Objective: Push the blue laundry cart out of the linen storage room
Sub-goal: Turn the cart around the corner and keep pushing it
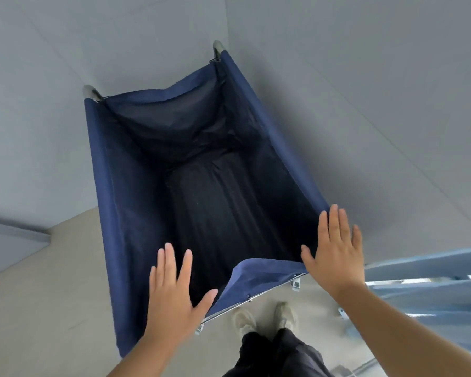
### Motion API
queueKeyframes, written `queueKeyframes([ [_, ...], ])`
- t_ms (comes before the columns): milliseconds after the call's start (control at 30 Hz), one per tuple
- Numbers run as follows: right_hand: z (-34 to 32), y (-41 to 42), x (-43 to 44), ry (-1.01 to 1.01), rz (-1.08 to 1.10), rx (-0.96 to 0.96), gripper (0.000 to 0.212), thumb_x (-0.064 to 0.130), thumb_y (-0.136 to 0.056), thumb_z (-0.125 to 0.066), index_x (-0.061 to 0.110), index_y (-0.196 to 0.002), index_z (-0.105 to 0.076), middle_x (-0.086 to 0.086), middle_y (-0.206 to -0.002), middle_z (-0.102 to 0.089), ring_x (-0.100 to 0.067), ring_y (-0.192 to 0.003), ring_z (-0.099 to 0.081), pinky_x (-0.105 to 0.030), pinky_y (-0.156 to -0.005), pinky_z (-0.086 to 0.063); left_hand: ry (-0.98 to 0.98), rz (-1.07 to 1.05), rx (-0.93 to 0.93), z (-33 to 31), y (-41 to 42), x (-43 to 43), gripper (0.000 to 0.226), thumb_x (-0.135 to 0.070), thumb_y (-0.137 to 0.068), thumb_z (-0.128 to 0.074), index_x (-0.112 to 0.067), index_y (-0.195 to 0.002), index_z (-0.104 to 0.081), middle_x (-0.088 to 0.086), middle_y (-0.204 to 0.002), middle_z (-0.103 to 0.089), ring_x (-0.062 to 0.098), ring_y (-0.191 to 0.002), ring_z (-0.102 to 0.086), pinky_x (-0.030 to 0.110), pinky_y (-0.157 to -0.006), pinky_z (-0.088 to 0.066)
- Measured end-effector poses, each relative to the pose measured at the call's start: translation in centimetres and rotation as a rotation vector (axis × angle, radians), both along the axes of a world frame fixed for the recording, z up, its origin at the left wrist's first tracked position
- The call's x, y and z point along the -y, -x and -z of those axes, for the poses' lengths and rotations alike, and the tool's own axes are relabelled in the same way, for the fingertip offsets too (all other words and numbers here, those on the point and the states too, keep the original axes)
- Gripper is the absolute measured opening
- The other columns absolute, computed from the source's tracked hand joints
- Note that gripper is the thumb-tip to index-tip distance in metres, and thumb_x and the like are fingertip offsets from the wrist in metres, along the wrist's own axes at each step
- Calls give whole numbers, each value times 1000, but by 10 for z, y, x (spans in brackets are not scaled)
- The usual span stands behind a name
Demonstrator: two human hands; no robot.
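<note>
The blue laundry cart (125,191) stands right in front of me, a deep navy fabric bag on a metal frame, with nothing inside it. Its far end sits in the corner of two grey walls, where two chrome frame ends (217,49) stick up. My left hand (174,292) hovers flat, fingers spread, over the cart's near left side. My right hand (335,251) is held flat with fingers spread at the near right corner of the rim. Neither hand grips anything. The near fabric edge sags inward.
Grey walls (365,91) close in on the cart's far and right sides. Beige floor (52,281) lies to the left, with a grey ledge (14,235) at far left. Pale blue shelving (430,289) is at lower right. My shoes (259,317) are just behind the cart.
</note>
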State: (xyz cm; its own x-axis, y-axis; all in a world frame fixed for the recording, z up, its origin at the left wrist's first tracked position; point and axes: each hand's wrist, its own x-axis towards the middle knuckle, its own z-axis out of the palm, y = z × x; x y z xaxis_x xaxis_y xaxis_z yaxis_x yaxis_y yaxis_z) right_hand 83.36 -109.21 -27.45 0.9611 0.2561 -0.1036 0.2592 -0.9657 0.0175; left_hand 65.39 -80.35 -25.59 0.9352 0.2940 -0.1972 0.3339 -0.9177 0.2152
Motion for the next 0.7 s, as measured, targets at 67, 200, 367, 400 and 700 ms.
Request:
queueKeyframes([
  [67,0,0,-7,-30,48,-7,94,48,-87,-64,1,-157,-22,-22,-168,-15,-36,-157,-15,-54,-121,-20,40,169,36,-3,-55,16,95,-76,-91,-31,-13,-160,-20,20,-169,2,37,-157,2,56,-122,-14],
  [200,-2,1,-22,-121,136,0,94,45,-83,-69,2,-156,-27,-24,-166,-19,-39,-155,-20,-56,-120,-23,13,487,44,-8,-159,53,95,-81,-91,-16,-20,-161,-3,16,-168,15,31,-155,15,51,-123,-4],
  [367,6,-1,-36,-218,260,41,93,45,-77,-72,7,-154,-34,-25,-164,-25,-43,-152,-27,-60,-117,-27,-85,741,1,-4,-246,83,88,-81,-91,-7,-28,-160,5,17,-169,15,35,-158,9,50,-125,-5],
  [400,7,1,-37,-227,297,43,93,45,-77,-72,7,-153,-35,-25,-164,-26,-43,-152,-27,-60,-117,-28,-98,770,-8,-2,-256,85,87,-80,-91,-7,-29,-160,6,17,-169,16,35,-158,10,50,-125,-5],
  [700,17,-8,-52,-235,470,73,86,54,-81,-57,17,-154,-31,-21,-166,-19,-40,-152,-13,-64,-114,-23,11,818,-4,21,-308,91,89,-86,-87,-14,-37,-160,2,9,-170,19,35,-153,26,57,-122,-5],
])
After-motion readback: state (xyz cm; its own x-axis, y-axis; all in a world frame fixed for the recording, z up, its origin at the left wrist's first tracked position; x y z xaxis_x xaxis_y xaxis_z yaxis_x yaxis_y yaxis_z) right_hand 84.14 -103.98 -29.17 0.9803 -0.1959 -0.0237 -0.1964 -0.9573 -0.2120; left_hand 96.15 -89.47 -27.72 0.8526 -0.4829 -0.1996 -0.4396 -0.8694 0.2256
